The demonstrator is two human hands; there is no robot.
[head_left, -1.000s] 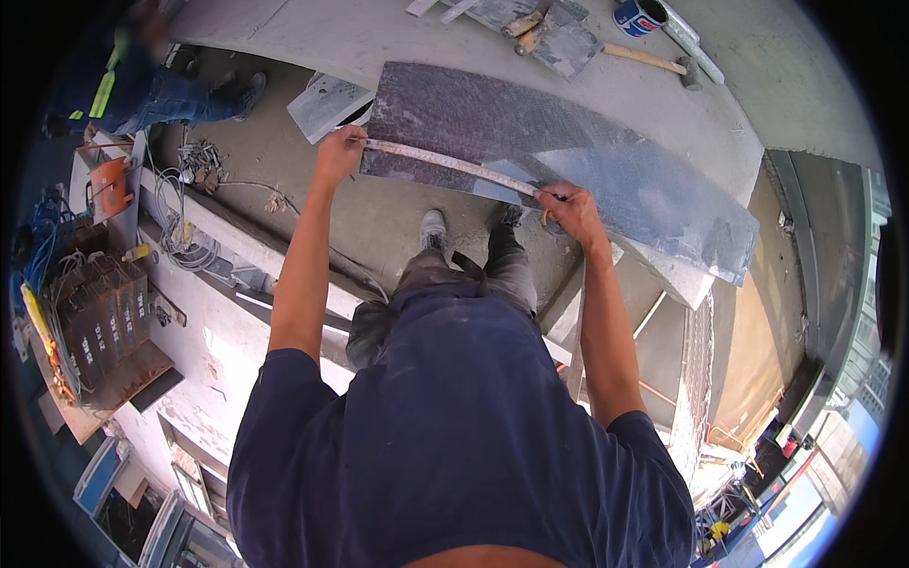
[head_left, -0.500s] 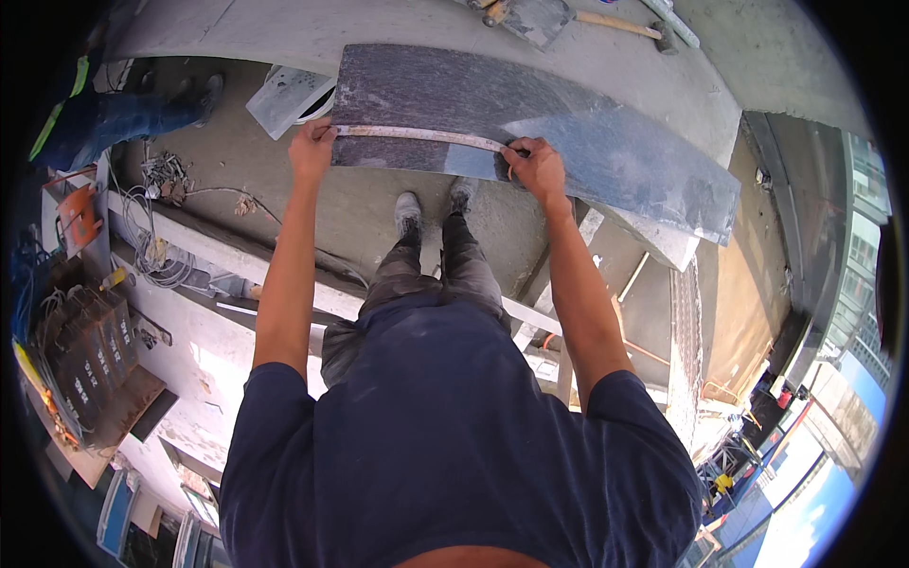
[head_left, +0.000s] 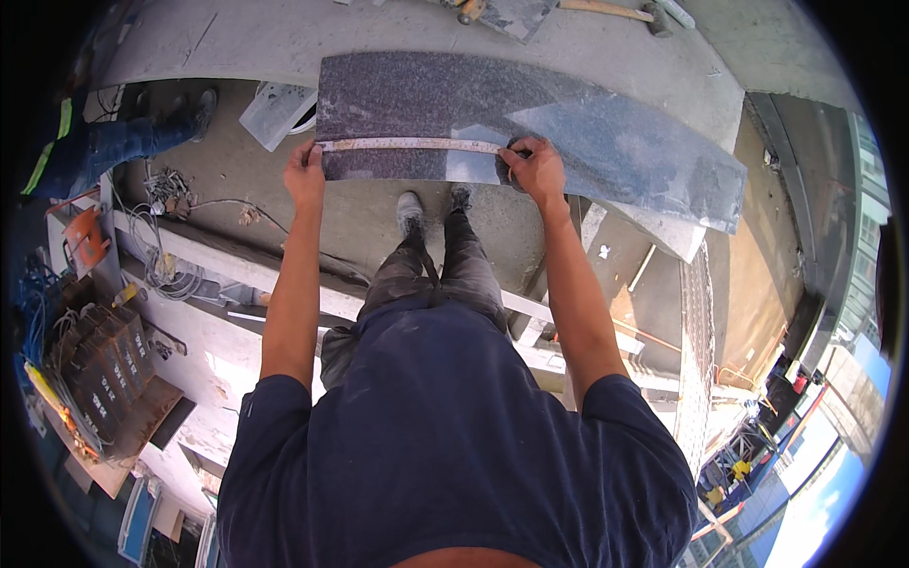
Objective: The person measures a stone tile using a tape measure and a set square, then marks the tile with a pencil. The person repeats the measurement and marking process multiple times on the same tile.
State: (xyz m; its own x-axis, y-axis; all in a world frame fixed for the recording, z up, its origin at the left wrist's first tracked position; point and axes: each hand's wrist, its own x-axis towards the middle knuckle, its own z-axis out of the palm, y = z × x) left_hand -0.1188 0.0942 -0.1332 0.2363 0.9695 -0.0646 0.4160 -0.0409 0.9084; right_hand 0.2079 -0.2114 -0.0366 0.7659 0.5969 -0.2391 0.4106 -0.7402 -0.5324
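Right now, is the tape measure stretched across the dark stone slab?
Yes, the tape measure lies along the dark stone slab, held between left hand and right hand.

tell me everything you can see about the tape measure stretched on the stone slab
The tape measure is a thin pale yellowish blade with fine markings, too small to read. It lies flat and pulled straight across the near part of the dark speckled stone slab. The left hand pins its end at the slab's left edge. The right hand holds the other end, where a dark case seems to sit under the fingers, mostly hidden.
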